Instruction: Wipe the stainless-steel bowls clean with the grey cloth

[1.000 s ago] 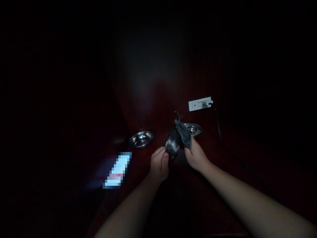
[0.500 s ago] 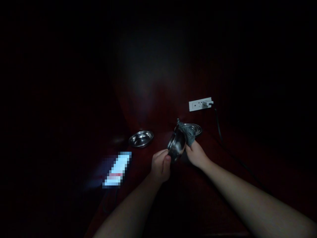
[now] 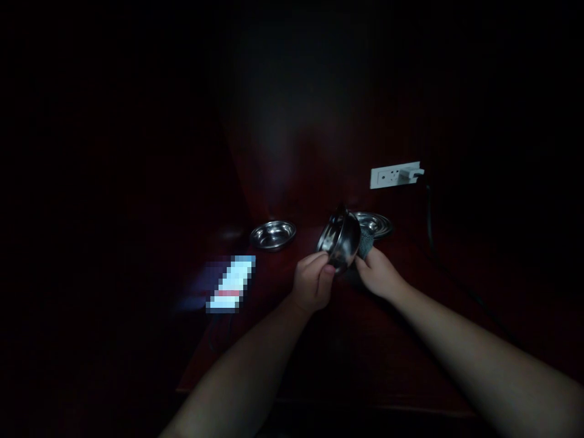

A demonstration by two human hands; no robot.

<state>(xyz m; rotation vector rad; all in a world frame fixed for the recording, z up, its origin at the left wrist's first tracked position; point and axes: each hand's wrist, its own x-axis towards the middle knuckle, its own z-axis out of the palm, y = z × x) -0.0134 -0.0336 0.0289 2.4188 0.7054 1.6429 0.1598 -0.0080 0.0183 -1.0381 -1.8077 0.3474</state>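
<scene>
Tilted on its side, a shiny metal bowl [image 3: 349, 240] is held above the dark red table [image 3: 274, 359]. My left hand [image 3: 314, 281] is closed on its near rim, thumb on the outside. Against the bowl's right side, my right hand [image 3: 381, 272] grips a grey-green cloth [image 3: 366, 242]; its fingertips are hidden behind the bowl. Another shallow metal bowl [image 3: 274, 236] stands upright on the table to the left. Partly covered by the held bowl and cloth, a round metal dish or lid [image 3: 381, 224] lies behind my right hand.
A lit phone-like screen [image 3: 232, 286], blurred into blocks, lies at the left near the table edge. On the wall at the right is a white socket [image 3: 395, 175] with a plug in it. Its dark cable [image 3: 429, 219] runs down onto the table. The surroundings are very dark.
The view has shifted, so the whole scene sits further right and higher. The held bowl has turned to show more of its opening, and less of the cloth shows now, lower on the bowl's side.
</scene>
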